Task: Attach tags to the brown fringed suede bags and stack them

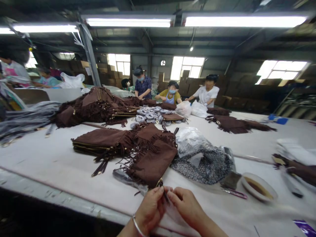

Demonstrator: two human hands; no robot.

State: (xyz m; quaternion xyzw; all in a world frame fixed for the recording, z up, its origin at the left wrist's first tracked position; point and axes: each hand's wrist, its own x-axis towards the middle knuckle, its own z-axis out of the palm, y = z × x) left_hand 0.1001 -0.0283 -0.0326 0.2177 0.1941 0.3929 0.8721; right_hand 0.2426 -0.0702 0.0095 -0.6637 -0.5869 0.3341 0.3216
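A brown fringed bag point(153, 161) lies on the table with its zipper corner toward me. At that corner my left hand point(151, 205) is closed, pinching a short dark brown strap point(161, 185) by the zipper end. My right hand point(186, 204) is closed beside it, with its thumb and fingertips on a thin clear plastic film point(171, 210) that hangs between the hands. The fingers partly hide the strap and the film. Left of this bag is a stack of similar brown bags point(101, 140) with gold zippers and dangling tassels.
To the right are a speckled grey-black fabric bundle point(207, 164) partly under clear plastic, purple-handled snips point(235, 193) and a bowl of brown liquid point(259, 187). A large brown bag heap point(93, 105) and grey coiled straps point(149, 115) lie farther back. Several people work across the table point(49, 158).
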